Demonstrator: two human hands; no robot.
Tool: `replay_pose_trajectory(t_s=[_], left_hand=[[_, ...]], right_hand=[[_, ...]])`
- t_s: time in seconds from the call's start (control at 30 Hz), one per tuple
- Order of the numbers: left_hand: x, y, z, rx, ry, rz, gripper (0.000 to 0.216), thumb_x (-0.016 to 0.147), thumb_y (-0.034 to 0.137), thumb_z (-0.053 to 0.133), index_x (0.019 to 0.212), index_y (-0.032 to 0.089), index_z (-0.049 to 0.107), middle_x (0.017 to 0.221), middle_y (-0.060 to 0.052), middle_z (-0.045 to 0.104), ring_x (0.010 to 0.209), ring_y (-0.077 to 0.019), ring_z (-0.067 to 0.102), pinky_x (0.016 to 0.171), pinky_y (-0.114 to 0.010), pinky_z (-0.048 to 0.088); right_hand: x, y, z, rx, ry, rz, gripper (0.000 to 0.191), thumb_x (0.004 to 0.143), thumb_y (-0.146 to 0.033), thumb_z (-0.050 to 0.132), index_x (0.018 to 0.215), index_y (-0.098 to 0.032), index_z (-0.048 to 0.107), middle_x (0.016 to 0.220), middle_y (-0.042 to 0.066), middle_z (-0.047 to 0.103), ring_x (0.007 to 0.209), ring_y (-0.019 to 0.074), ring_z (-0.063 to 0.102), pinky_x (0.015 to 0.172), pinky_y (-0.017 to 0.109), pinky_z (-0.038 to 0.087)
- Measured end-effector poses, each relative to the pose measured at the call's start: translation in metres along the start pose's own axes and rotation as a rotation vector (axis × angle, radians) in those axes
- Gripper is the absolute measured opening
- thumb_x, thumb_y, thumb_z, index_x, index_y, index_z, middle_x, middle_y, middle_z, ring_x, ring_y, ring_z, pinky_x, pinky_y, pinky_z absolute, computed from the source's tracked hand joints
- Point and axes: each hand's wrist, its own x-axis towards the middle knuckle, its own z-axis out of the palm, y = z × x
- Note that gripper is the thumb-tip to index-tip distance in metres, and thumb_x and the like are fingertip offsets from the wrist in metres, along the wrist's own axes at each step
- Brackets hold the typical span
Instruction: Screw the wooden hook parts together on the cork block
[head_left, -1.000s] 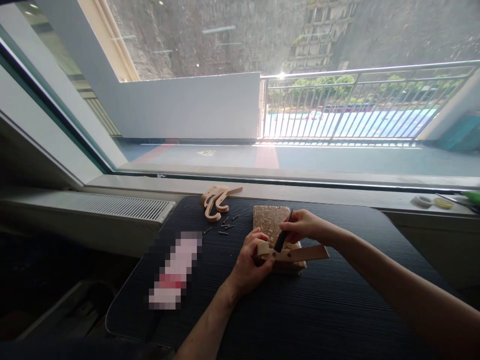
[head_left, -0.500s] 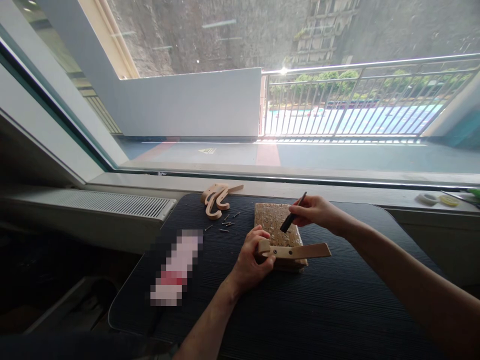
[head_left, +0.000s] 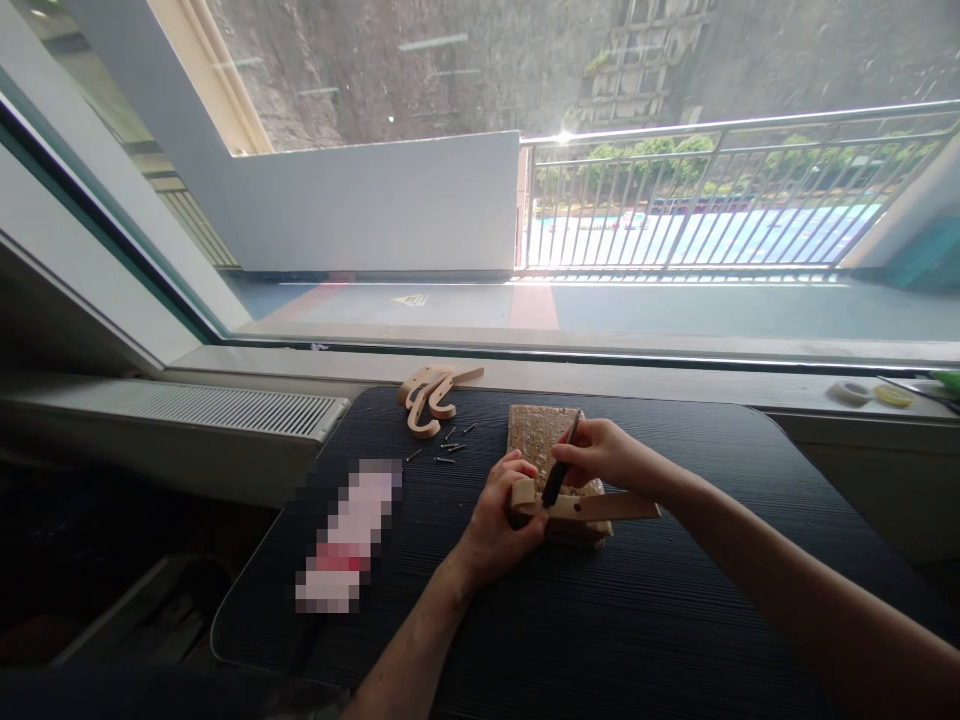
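Note:
A pale wooden hook [head_left: 600,506] with screw holes lies across the near end of a rough brown block [head_left: 541,430]. My left hand [head_left: 504,515] is closed round the hook's curled left end, its fingers resting against the block's left side. My right hand [head_left: 600,452] pinches a slim black pen-like tool [head_left: 556,478], tilted, with its thicker end down. That lower end meets the hook near the left hole; whether it enters the hole I cannot tell. The hook's right end passes under my right wrist.
More wooden hooks [head_left: 426,398] lie at the black table's [head_left: 675,600] back left edge. Several screws [head_left: 450,447] are scattered in front of them. A blurred pink-white item [head_left: 349,535] is at left. Tape rolls [head_left: 853,393] sit on the windowsill [head_left: 675,385].
My right hand has moved down and slightly left, bringing the black tool from above the block onto the hook. My left hand keeps its hold.

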Motion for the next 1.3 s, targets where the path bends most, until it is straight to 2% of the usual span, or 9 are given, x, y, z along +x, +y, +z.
replay_pose_trajectory(t_s=[0.13,0.23,0.3,0.4,0.5,0.63,0.83,1.3], left_hand=[[-0.001,-0.001,0.000,-0.007,0.004,-0.023,0.031,0.068,0.008,0.061,0.095,0.021,0.053,0.114,-0.006,0.056,0.131,-0.0245,0.037,0.111,-0.046,0.029],[-0.001,-0.002,0.001,-0.014,0.013,-0.023,0.026,0.068,0.009,0.062,0.089,0.020,0.052,0.113,-0.006,0.056,0.130,-0.0249,0.038,0.111,-0.046,0.030],[-0.001,-0.003,0.000,-0.024,0.018,-0.023,0.026,0.067,0.010,0.064,0.089,0.020,0.052,0.112,-0.007,0.056,0.129,-0.0255,0.038,0.110,-0.046,0.031],[-0.001,-0.003,0.000,-0.035,0.022,-0.012,0.031,0.067,0.013,0.068,0.094,0.020,0.054,0.111,-0.007,0.057,0.128,-0.0260,0.039,0.110,-0.048,0.030],[-0.001,-0.002,-0.001,-0.036,0.011,-0.005,0.033,0.067,0.016,0.069,0.098,0.021,0.058,0.111,-0.006,0.057,0.127,-0.0257,0.040,0.110,-0.047,0.030],[-0.002,-0.001,-0.001,-0.039,0.007,-0.014,0.026,0.068,0.016,0.069,0.092,0.021,0.060,0.111,-0.007,0.056,0.128,-0.0256,0.039,0.110,-0.046,0.031],[-0.002,-0.002,-0.001,-0.042,0.012,-0.033,0.026,0.067,0.016,0.068,0.091,0.020,0.060,0.112,-0.007,0.056,0.128,-0.0262,0.039,0.109,-0.046,0.033],[-0.001,0.002,-0.004,-0.035,0.010,-0.036,0.024,0.066,0.015,0.069,0.087,0.020,0.061,0.109,-0.007,0.057,0.126,-0.0276,0.041,0.108,-0.047,0.034]], right_hand=[[-0.005,-0.008,-0.006,-0.040,-0.032,0.023,0.020,0.084,-0.034,0.057,0.083,-0.015,0.055,0.071,0.003,0.066,0.063,0.0130,0.063,0.060,0.025,0.053],[-0.013,-0.018,-0.022,-0.123,-0.049,0.047,0.026,0.089,-0.041,0.047,0.093,-0.017,0.054,0.072,0.001,0.061,0.060,0.0117,0.061,0.053,0.022,0.049],[-0.020,-0.022,-0.029,-0.368,-0.103,-0.001,0.032,0.090,-0.045,0.041,0.095,-0.018,0.057,0.071,0.000,0.059,0.054,0.0100,0.056,0.048,0.021,0.043],[-0.036,-0.028,-0.029,-0.790,-0.121,-0.163,0.035,0.088,-0.046,0.041,0.084,-0.019,0.064,0.072,0.002,0.063,0.059,0.0121,0.054,0.052,0.024,0.038],[-0.052,-0.035,-0.024,-0.969,-0.080,-0.188,0.026,0.083,-0.041,0.049,0.089,-0.024,0.066,0.075,0.001,0.066,0.065,0.0150,0.056,0.056,0.026,0.037],[-0.062,-0.046,-0.016,-1.059,-0.077,-0.218,0.016,0.076,-0.031,0.056,0.086,-0.024,0.066,0.076,0.002,0.066,0.069,0.0167,0.057,0.058,0.026,0.036],[-0.058,-0.056,0.000,-1.106,-0.177,-0.392,0.016,0.078,-0.021,0.050,0.080,-0.023,0.066,0.080,0.002,0.066,0.070,0.0151,0.057,0.061,0.025,0.035],[-0.052,-0.055,0.015,-1.169,-0.191,-0.370,0.021,0.081,-0.022,0.047,0.078,-0.021,0.068,0.077,0.005,0.068,0.071,0.0177,0.060,0.061,0.027,0.034]])
